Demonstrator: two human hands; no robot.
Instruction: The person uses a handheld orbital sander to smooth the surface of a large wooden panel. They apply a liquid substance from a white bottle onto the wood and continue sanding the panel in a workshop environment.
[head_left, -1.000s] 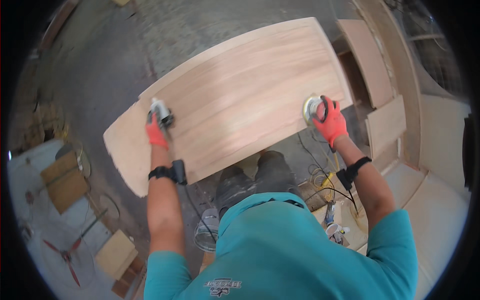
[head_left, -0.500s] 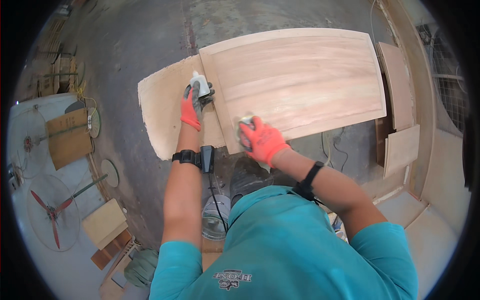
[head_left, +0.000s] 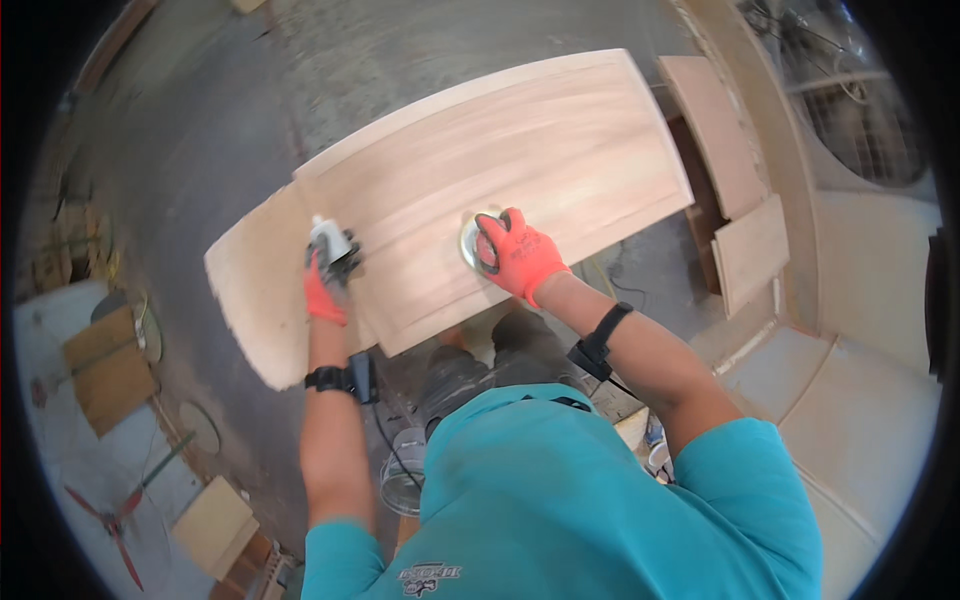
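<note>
A framed wooden door panel (head_left: pixel 540 140) lies at a slant in front of me, its left end over a rougher pale board (head_left: pixel 255 285). My left hand (head_left: pixel 328 280), in an orange glove with grey fingers, is closed around a white squeeze bottle (head_left: pixel 330 238) with a narrow nozzle. It is held over the panel's left end. In a matching glove, my right hand (head_left: pixel 525 260) grips a round sanding pad (head_left: pixel 467 245) with a pale rim, down on the panel's face. The pad's underside is hidden.
Wooden boards (head_left: pixel 710 140) lean by the wall on the right, a smaller one (head_left: pixel 752 255) below them. A clear bucket (head_left: pixel 402 485) stands on the floor near my legs. At the lower left are a fan with red blades (head_left: pixel 112 522) and a loose board (head_left: pixel 214 527).
My view has shifted, so the panel appears lower and further left. The right hand has moved from the panel's near left corner inward onto its face. Both hands keep their hold.
</note>
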